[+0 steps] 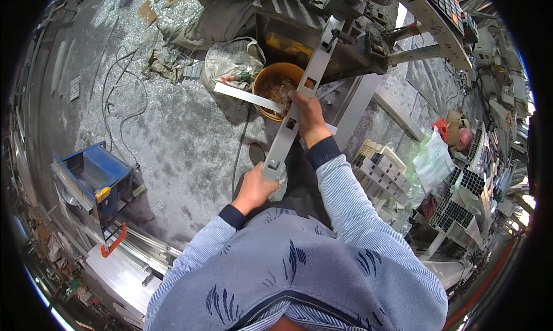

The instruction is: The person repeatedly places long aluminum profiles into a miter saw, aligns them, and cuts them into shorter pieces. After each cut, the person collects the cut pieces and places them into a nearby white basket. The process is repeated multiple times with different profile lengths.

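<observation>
A long silver metal profile (299, 98) with several cut-out slots slants away from me, its far end at a dark machine (340, 40). My left hand (255, 188) is closed around its near end. Further up, my right hand (310, 117) grips the same profile by its right side, fingers partly hidden behind it. A pale flat strip (245, 95) crosses beneath the profile, over a yellow bucket (266, 72) that has brownish scraps inside. Whether my right hand touches the strip, I cannot tell.
A white sack (233, 60) slumps beside the bucket. A cable (122, 121) loops over the floor at left, near a blue open-topped box-shaped unit (98, 167). At right are slotted light profiles (380, 170), plastic wrap (429, 158) and stacked metal lengths. A metal frame (429, 26) overhangs at upper right.
</observation>
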Demonstrator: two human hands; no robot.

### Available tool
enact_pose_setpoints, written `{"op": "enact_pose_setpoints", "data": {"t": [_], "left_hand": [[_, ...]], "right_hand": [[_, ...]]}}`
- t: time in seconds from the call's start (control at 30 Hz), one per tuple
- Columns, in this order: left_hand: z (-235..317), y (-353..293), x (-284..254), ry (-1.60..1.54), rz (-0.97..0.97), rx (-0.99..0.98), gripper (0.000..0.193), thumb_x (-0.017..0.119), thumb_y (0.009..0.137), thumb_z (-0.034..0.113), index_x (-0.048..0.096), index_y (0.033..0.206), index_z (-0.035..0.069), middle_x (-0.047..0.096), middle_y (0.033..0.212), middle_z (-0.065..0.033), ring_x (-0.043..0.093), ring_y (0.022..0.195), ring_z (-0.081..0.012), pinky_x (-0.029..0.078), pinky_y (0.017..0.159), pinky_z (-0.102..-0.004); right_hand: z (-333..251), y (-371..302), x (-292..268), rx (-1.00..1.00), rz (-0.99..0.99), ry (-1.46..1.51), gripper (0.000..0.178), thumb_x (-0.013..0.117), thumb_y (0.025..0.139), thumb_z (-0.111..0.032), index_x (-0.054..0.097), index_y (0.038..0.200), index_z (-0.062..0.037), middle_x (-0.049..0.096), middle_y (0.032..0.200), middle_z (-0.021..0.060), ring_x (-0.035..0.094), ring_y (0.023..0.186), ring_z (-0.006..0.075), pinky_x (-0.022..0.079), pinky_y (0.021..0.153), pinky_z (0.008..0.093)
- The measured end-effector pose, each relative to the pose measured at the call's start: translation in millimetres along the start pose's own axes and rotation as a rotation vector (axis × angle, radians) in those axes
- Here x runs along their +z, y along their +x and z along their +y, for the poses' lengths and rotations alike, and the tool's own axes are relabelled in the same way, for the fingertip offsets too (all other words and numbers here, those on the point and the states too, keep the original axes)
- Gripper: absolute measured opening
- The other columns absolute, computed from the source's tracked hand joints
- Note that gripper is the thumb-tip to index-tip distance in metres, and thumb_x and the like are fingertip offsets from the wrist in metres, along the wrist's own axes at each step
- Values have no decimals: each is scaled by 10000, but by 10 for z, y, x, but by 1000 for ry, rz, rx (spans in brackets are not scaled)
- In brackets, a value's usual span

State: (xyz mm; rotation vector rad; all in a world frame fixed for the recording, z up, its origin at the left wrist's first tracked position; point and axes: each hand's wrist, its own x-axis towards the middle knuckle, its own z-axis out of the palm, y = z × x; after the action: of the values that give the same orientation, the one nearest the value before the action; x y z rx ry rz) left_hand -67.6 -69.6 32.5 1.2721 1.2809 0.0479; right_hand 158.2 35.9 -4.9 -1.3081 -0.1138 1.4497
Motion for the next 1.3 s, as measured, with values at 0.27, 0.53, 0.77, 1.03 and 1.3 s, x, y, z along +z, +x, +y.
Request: {"op": "enact_pose_setpoints", "data": {"t": [0.27,0.53,0.77,1.03,1.3], "left_hand": [[168,-116,-60,30,10,34,382,744,775,177,626,1069,-37,721,965,-282,715,958,-448,564,828,-465],[315,297,17,34,55,114,369,800,799,178,617,1053,-17,688,786,-125,669,674,-207,538,635,-364],[229,324,41,-65,-29,-11,377,765,789,212,632,1058,-16,722,958,-249,712,936,-430,559,815,-449],[146,348,70,13,-10,50,284,768,822,86,585,1028,15,651,741,-50,593,569,-121,477,515,-300],[334,295,-1,26,-7,-24,385,766,773,234,636,1033,-19,718,946,-251,708,923,-437,555,801,-474]], "right_hand": [[-112,-154,83,-2,-13,14,185,722,901,-172,616,1010,-66,632,819,54,635,658,192,543,577,366],[-557,91,57,57,-21,-33,204,701,932,-175,629,1053,-27,663,847,91,667,717,215,587,688,371],[-789,383,-666,-205,161,-189,515,742,933,-253,543,1352,-31,669,1008,57,691,883,195,579,788,333],[-1733,704,-1510,-704,644,-1407,642,740,809,-233,568,1419,-132,721,1135,182,703,1040,384,561,880,474],[-1835,704,-1427,-540,643,-1681,628,713,839,-265,546,1443,-229,741,1127,166,721,1013,377,568,818,495]]}}
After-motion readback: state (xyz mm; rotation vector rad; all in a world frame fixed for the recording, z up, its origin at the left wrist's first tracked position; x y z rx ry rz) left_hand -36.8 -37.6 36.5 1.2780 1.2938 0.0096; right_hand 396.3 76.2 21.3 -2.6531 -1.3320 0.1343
